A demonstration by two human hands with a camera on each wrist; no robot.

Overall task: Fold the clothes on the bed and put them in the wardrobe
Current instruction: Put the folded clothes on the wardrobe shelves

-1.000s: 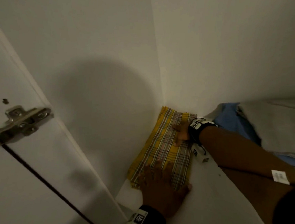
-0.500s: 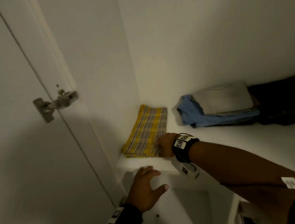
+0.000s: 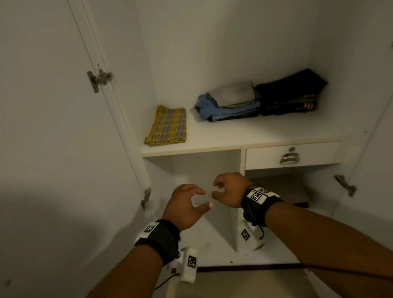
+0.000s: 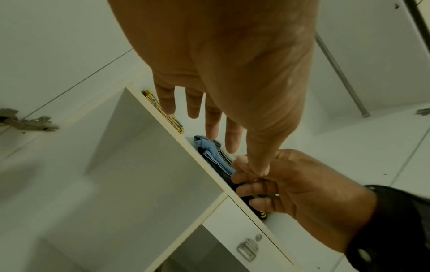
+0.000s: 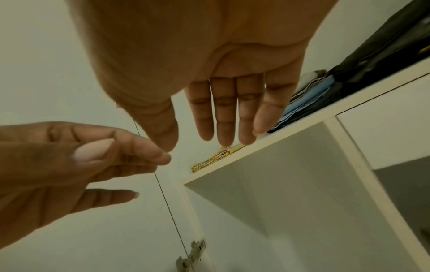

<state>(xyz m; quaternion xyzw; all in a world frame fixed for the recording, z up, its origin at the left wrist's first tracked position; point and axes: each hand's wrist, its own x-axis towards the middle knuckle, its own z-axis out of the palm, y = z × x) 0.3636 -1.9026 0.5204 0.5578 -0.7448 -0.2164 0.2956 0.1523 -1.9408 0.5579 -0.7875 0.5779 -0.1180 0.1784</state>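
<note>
Both hands empty, grips loose: left hand & right hand near shelf; yellow plaid cloth lies folded far left, w/ room beside other stacks.

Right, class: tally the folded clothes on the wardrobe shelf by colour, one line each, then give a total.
Yellow plaid: 1, yellow plaid cloth
Grey: 1, grey garment
Blue: 1, blue garment
Black: 1, black pile; its number of pieces cannot be told
Total: 4
</note>
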